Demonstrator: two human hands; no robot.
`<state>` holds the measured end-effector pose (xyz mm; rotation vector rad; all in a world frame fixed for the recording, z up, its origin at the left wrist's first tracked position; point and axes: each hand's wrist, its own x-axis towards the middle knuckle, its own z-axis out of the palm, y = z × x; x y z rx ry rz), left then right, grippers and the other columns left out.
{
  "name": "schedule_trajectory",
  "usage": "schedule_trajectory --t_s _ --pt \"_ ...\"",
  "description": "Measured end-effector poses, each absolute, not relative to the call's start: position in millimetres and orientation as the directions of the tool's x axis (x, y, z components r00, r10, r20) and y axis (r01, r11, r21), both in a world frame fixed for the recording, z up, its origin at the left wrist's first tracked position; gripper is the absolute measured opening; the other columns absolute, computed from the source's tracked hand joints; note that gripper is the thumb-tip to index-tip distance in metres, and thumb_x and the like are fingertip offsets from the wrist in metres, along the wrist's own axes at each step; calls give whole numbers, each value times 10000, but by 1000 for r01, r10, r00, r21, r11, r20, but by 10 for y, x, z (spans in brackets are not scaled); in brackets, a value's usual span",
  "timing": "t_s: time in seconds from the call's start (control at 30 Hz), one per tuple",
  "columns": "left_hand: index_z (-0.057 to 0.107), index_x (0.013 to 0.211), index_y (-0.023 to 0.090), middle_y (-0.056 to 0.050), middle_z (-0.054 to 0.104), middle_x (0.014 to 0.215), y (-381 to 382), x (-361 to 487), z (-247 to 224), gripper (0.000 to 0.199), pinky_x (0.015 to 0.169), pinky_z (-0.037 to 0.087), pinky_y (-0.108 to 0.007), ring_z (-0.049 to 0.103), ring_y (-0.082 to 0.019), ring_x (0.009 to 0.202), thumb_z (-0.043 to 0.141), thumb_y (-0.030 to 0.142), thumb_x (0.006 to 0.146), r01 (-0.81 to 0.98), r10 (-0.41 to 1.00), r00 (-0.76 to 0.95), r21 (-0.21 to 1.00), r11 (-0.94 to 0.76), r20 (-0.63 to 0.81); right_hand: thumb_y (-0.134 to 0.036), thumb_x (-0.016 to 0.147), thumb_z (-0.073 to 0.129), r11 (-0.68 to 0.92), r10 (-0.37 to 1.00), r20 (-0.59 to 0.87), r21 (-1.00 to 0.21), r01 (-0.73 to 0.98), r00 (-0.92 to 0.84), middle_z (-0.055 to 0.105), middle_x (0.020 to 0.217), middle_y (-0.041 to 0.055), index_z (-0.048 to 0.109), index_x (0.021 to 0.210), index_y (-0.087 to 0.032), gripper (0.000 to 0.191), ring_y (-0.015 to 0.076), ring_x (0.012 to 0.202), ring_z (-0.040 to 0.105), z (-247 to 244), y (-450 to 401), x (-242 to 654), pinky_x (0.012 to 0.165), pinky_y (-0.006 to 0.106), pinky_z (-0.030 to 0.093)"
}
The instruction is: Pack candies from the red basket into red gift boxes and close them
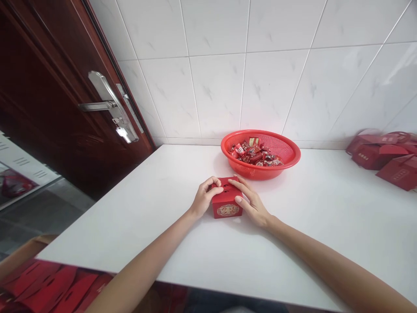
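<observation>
A small red box (228, 200) with a gold round emblem on its front stands upright on the white table (182, 252). Its top has small dark slots. My left hand (206, 195) is at the box's left side, thumb and curled fingers on the top near the slots. My right hand (252, 202) holds the right side, its thumb by the front edge and its fingers over the top and far side. Just behind the box is a red perforated basket (260, 173) with wrapped candies (252, 154) in it.
Several red boxes (381, 156) lie at the table's right end by the tiled wall (215, 87). Flat red cartons (48, 289) are below the front left edge, near another forearm (24, 254). A dark door (58, 95) stands at the left.
</observation>
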<state>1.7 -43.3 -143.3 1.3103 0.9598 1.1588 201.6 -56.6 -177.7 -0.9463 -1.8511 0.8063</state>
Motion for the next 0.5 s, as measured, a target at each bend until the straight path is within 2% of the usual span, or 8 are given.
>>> schedule_trajectory --t_s 0.13,0.33,0.5 --pt "517 756 204 38 563 729 -455 5 -1430 265 615 371 -246 491 -139 666 712 378 712 -48 973 191 991 -126 133 -663 975 480 515 849 430 -803 299 -308 418 1620 139 597 1460 -254 646 340 1528 354 -1809 -584 2020 1246 537 302" --pt "499 777 206 21 539 754 -457 -26 -1502 272 652 369 -265 472 -149 693 670 416 804 -20 969 209 991 -130 131 -590 995 496 490 863 405 -817 305 -303 415 1629 98 574 1480 -341 551 351 1513 381 -1940 -571 2022 1204 554 377" --pt "496 781 208 13 541 777 -453 -43 -1532 302 649 371 -264 473 -153 709 672 448 832 -45 963 222 988 -149 156 -602 990 492 486 863 394 -819 304 -317 398 1638 102 564 1491 -341 569 352 1533 343 -1975 -550 2018 1208 565 366"
